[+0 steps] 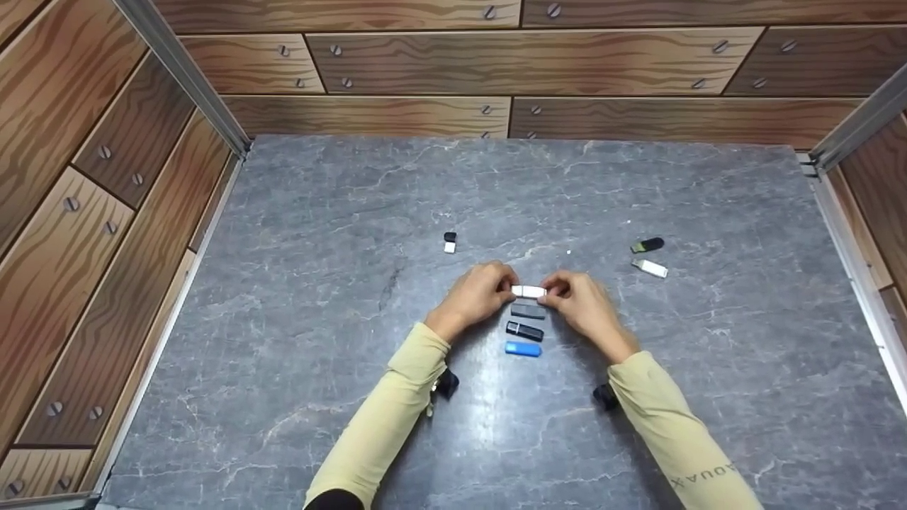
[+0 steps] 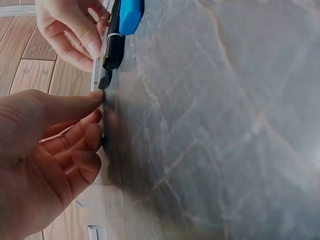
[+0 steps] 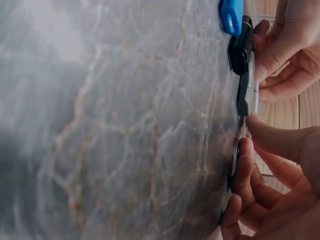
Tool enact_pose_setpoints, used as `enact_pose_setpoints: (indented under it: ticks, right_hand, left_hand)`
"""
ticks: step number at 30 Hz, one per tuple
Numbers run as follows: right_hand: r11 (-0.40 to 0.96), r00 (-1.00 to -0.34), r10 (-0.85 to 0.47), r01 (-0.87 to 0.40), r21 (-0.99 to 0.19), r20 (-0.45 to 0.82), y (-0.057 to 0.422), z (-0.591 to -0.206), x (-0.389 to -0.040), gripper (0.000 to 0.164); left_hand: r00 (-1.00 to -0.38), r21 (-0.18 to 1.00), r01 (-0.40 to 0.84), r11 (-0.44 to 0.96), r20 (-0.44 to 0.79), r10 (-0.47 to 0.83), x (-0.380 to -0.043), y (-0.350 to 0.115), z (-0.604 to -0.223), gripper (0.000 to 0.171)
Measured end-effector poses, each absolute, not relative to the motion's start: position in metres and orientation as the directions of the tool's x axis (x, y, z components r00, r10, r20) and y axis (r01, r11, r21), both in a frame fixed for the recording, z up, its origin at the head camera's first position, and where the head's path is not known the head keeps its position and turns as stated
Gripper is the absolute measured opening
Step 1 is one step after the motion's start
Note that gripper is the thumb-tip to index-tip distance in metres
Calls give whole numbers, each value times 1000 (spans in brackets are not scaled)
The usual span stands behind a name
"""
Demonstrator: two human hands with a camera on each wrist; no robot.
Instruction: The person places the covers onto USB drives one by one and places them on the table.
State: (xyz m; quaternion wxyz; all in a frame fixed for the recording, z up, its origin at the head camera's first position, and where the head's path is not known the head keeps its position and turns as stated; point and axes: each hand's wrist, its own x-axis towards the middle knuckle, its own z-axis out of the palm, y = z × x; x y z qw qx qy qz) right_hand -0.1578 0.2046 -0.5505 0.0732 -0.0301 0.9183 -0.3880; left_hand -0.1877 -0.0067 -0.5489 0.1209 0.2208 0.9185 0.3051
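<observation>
A white USB stick lies crosswise between the two hands in the head view. Its left end is pinched by the thumb and fingers of my left hand, and its right end by those of my right hand. Just below, in a column, come a grey USB stick, a black USB stick with a silver band, and a blue USB stick. Both wrist views look along the tabletop, where the black stick and blue stick hide most of the white one.
A small black-and-white USB stick lies farther back on the left. To the right are a black-and-green USB stick and another white USB stick. The grey marbled table is bordered by wood-patterned walls.
</observation>
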Motion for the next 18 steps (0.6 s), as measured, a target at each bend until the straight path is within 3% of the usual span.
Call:
enact_pose_setpoints:
  ticks: [12, 18]
  right_hand:
    - [712, -991, -103, -14, -702, -85, 203, -552, -158, 23]
    - [701, -989, -105, 2, -713, -106, 204, -551, -156, 24]
  left_hand:
    - [-871, 650, 349, 675, -41, 490, -189, -10, -553, 17]
    - [-870, 727, 306, 615, -48, 490, -190, -15, -555, 18]
